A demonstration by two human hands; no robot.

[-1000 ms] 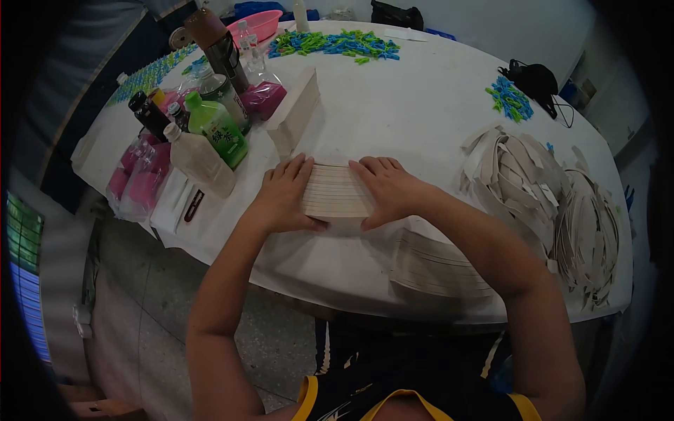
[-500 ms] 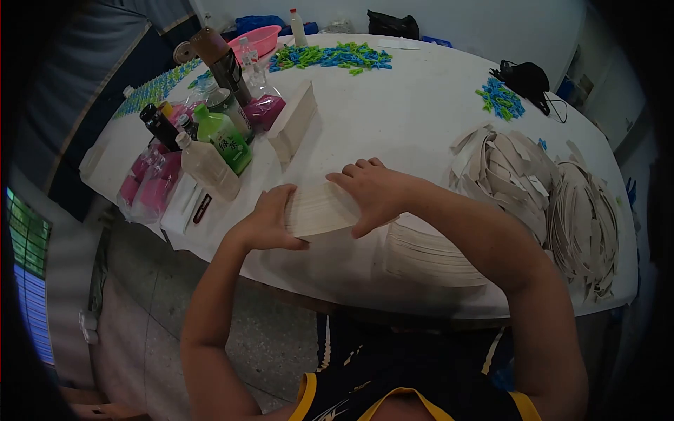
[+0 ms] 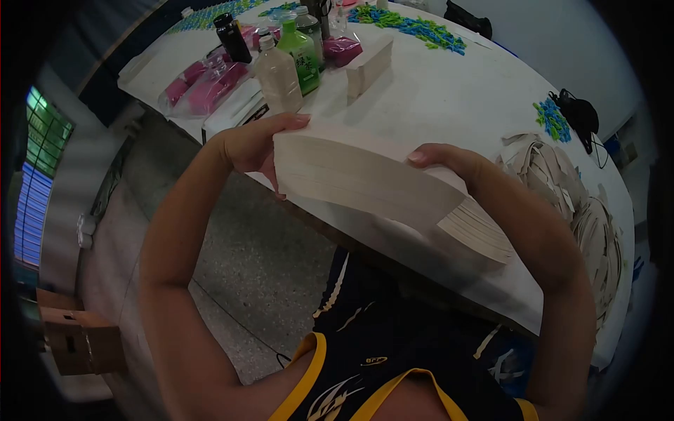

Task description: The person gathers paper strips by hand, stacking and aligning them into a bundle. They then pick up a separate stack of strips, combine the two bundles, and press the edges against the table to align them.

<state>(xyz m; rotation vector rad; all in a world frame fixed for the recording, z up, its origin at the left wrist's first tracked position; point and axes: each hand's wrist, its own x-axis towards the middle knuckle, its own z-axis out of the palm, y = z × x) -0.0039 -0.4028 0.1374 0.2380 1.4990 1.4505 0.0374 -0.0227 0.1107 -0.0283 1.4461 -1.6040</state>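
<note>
A thick stack of cream paper sheets [image 3: 354, 175] is lifted off the white table [image 3: 449, 91] and held close to the camera, its edge facing me. My left hand [image 3: 249, 146] grips the stack's left end, fingers over the top. My right hand [image 3: 449, 160] holds the right end, fingers curled over the far side. A second fanned stack of the same sheets [image 3: 477, 231] lies on the table's near edge below my right forearm.
Bottles [image 3: 281, 63] and pink packets [image 3: 207, 84] crowd the table's left side, beside an upright paper block [image 3: 368, 64]. Heaps of paper strips [image 3: 569, 189] lie right. Green and blue clips [image 3: 414, 24] lie at the far side. A cardboard box [image 3: 74, 340] sits on the floor.
Both hands raised the paper stack from the table toward the camera, and the view tilted left and down.
</note>
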